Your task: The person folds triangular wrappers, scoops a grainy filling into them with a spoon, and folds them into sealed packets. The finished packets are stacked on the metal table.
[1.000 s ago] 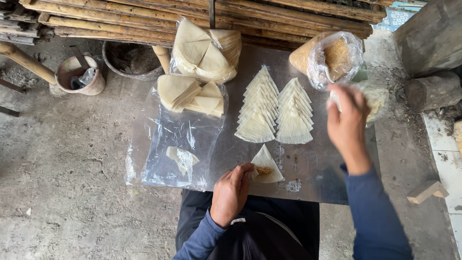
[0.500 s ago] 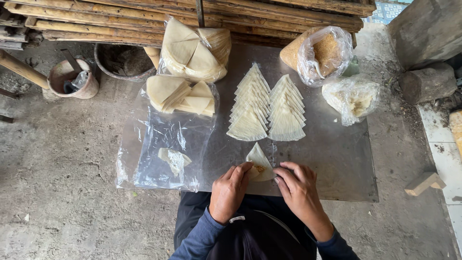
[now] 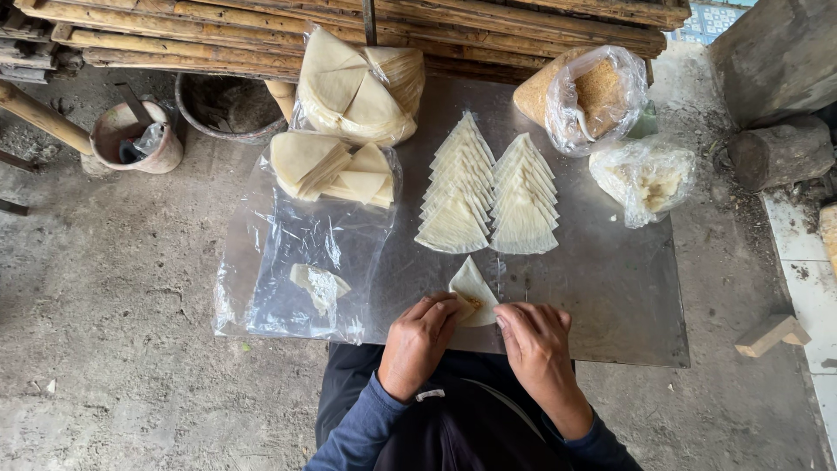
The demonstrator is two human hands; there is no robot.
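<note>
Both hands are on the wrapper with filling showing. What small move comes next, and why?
Probably fold the open flap over the filling. The wrapper lies partly folded between the left hand and right hand, filling visible at its lower edge, while the two rows of triangles above are fully closed.

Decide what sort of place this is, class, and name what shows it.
Probably a makeshift outdoor food-preparation spot: a metal sheet serves as worktop on a rough concrete floor, with rows of folded pastry triangles and bags of wrappers beside stacked bamboo poles.

one camera on the person's head looks straight down, close above the metal table [image 3: 610, 296].
</note>
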